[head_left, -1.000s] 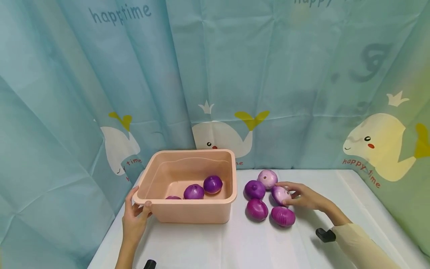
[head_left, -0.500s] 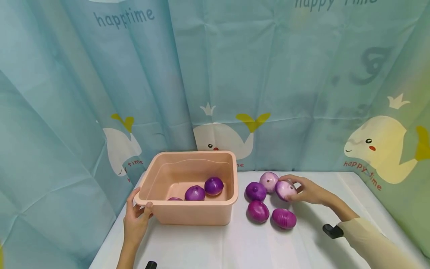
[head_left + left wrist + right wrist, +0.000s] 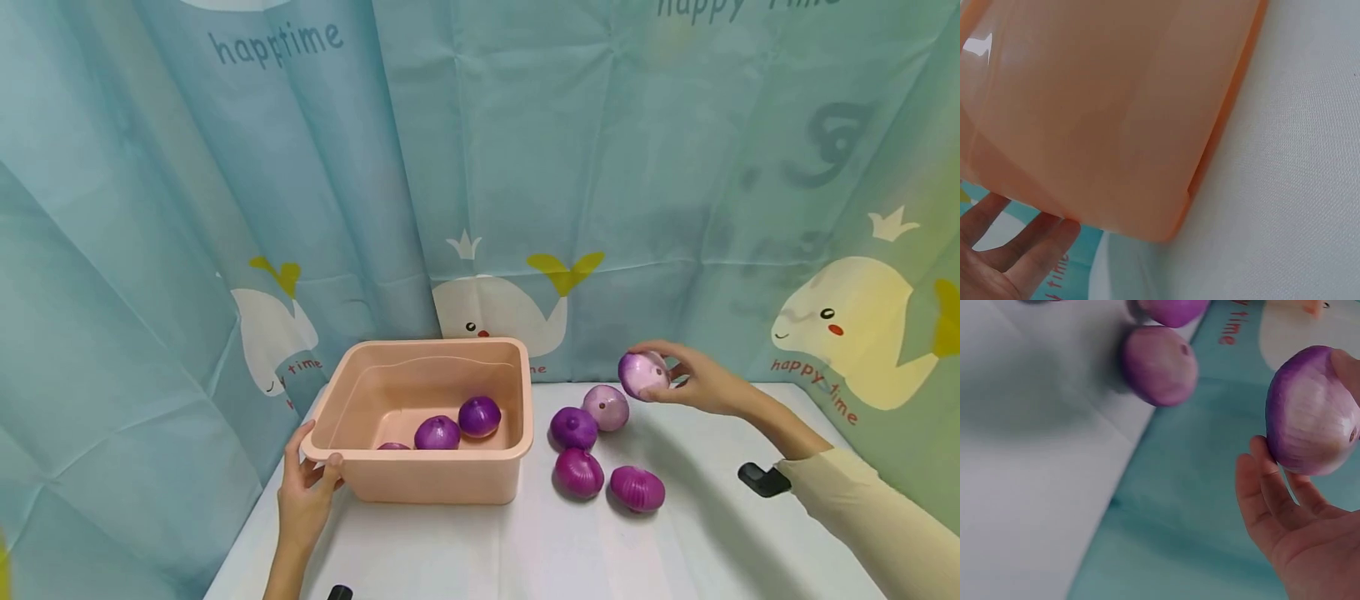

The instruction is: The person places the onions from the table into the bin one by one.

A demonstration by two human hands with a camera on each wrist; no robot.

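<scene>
My right hand [image 3: 697, 379] pinches a pale purple-and-white onion [image 3: 642, 375] between thumb and fingers, lifted off the table. In the right wrist view that onion [image 3: 1313, 412] sits between the thumb and the fingertips. Below it on the table lie a pale onion [image 3: 606, 407], a dark purple onion [image 3: 573, 428] and two magenta onions, one on the left [image 3: 579, 473] and one on the right [image 3: 637, 489]. My left hand [image 3: 306, 500] grips the front left corner of a pink plastic bin [image 3: 427, 477]. Inside stand purple onions [image 3: 437, 432], one mostly hidden by the front rim.
A white cloth covers the table [image 3: 555, 550]. Close behind the bin hangs a blue-green curtain [image 3: 645, 208] printed with whales. Black straps of the wrist cameras show near both forearms, such as the right one [image 3: 763, 480].
My right hand has taken the pale onion from the group and raised it up and slightly to the right. The left hand stays on the bin's corner.
</scene>
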